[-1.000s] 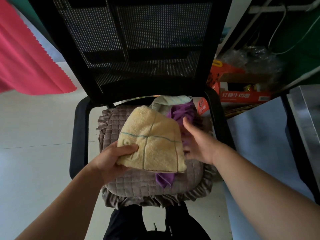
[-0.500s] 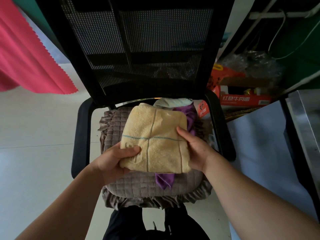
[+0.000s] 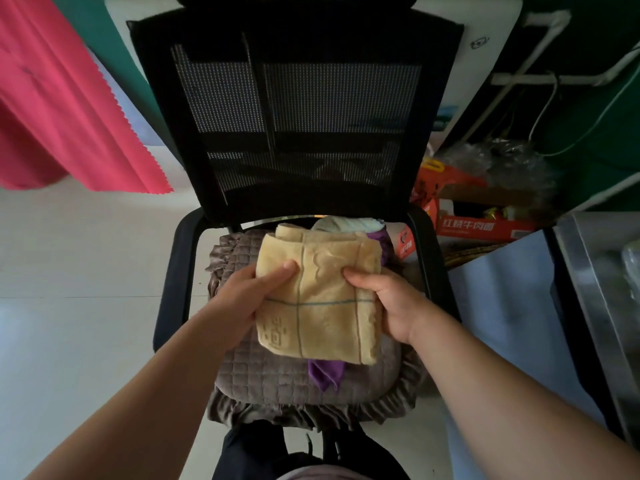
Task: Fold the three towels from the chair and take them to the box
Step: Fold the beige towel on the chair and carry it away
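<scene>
You hold the folded yellow towel (image 3: 317, 299) over the middle of the chair's seat, a thick terry rectangle crossed by thin teal stitched lines, with a small square woven emblem at its 7 o'clock corner whose characters are too small to read. Your left hand (image 3: 242, 303) clamps its left edge, thumb laid flat across the top and fingers hidden beneath; your right hand (image 3: 391, 303) clamps the right edge the same way, thumb on top. Under it lies a purple towel (image 3: 325, 372), smoother and thinner, one pointed corner poking out at 6 o'clock of the yellow one and another bit showing at 1 o'clock. At 12 o'clock, just behind, sits a pale bunched towel (image 3: 346, 224), whitish with a light blue tinge. All of these sit over a grey-brown quilted cushion (image 3: 270, 375), diamond-stitched with a ruffled skirt, on the black chair (image 3: 298, 133) with its mesh back and curved armrests. At 2 o'clock from the seat, an orange-red carton (image 3: 485, 227) on the floor carries white Chinese lettering, 红烧牛肉面, and a smaller orange box (image 3: 405, 240) beside the armrest has print that you cannot make out. At 10 o'clock hangs a pink cloth (image 3: 69, 109) with a zigzag-cut edge.
</scene>
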